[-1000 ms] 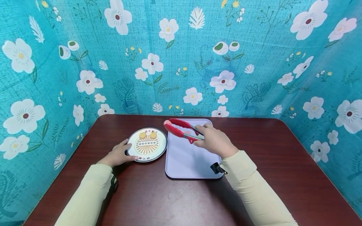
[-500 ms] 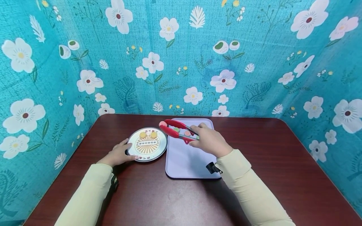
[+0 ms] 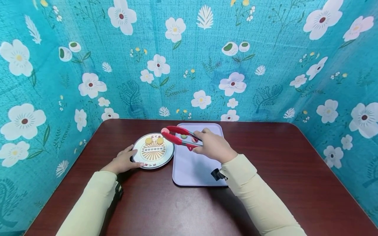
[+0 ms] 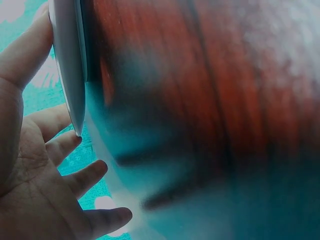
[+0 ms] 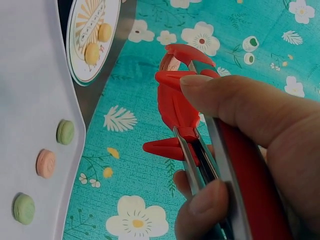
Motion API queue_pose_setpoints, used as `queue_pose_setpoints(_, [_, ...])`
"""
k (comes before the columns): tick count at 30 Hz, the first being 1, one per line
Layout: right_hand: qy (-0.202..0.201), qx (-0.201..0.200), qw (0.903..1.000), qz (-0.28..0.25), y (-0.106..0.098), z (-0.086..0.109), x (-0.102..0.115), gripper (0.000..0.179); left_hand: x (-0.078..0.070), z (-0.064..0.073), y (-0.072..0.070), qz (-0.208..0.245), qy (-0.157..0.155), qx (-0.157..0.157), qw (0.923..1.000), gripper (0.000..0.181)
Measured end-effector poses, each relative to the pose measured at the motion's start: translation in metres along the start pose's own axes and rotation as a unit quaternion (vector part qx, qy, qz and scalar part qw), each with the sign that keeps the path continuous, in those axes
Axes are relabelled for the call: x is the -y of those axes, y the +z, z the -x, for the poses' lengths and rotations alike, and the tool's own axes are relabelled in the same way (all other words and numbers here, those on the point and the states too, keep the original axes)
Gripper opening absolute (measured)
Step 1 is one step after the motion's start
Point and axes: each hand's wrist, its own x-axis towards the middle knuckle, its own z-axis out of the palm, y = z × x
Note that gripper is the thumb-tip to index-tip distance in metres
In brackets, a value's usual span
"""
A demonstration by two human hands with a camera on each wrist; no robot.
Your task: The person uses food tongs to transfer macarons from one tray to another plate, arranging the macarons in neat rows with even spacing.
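My right hand (image 3: 214, 147) grips red-and-metal tongs (image 3: 172, 139), whose red tips hold a pink macaron (image 3: 165, 131). In the head view the macaron overlaps the right rim of the round plate (image 3: 163, 160). Two yellow macarons (image 3: 148, 141) sit on the plate's far part. My left hand (image 3: 124, 160) holds the plate's left rim, thumb along the front edge; in the left wrist view the other fingers (image 4: 90, 177) spread out below the rim. A green macaron (image 5: 65, 132), a pink one (image 5: 46, 163) and another green one (image 5: 24, 209) lie on the tray, partly behind the tongs in the head view.
The pale lilac tray (image 3: 192, 173) lies right of the plate, close beside its rim. Both stand on a dark reddish-brown table (image 3: 265, 157). A blue flowered cloth (image 3: 189, 65) hangs behind the table and along both sides.
My right hand has moved left with the tongs and the pink macaron, from over the tray toward the plate. Macarons on the tray have come into sight. My left hand stays at the plate.
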Motion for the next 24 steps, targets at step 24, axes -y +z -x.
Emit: queue_pose_setpoints(24, [-0.018,0.014,0.9997,0.010,0.009,-0.012,0.013,0.064,0.003,-0.002,0.001,0.005,0.003,0.004,1.0000,0.100])
